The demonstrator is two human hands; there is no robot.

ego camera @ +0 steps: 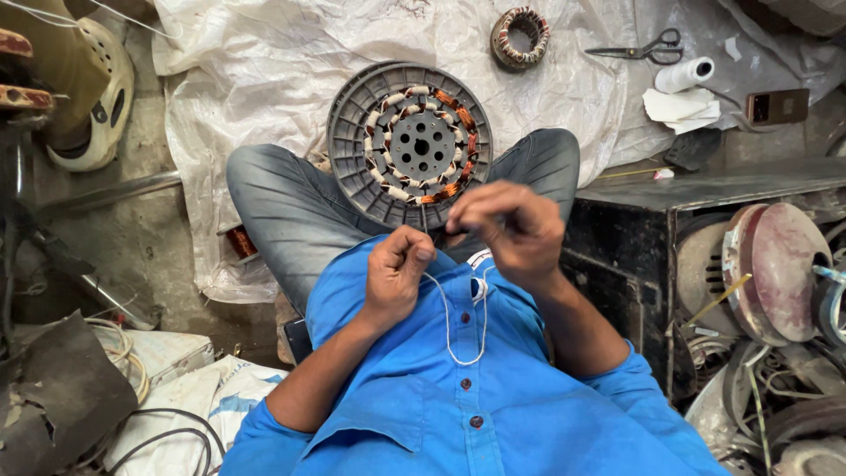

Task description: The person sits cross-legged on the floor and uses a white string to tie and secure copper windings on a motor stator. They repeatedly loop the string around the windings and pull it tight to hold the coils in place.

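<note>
White cord (448, 330) pinched in both grips, stator (410, 145) just beyond.

- Left hand (397, 269): raised in front of the chest, curled into a loose fist, knuckles toward the camera, thumb pressed against the bent forefinger in a pinch.
- Left forearm: bare, running down and to the left, blue sleeve pushed up near the elbow.
- Right hand (511, 225): just beside the left, a little higher, fingers bent down and gathered at the tips.
- Right forearm: bare, angling down to the right.
- Both legs: bent, knees spread outward.
</note>
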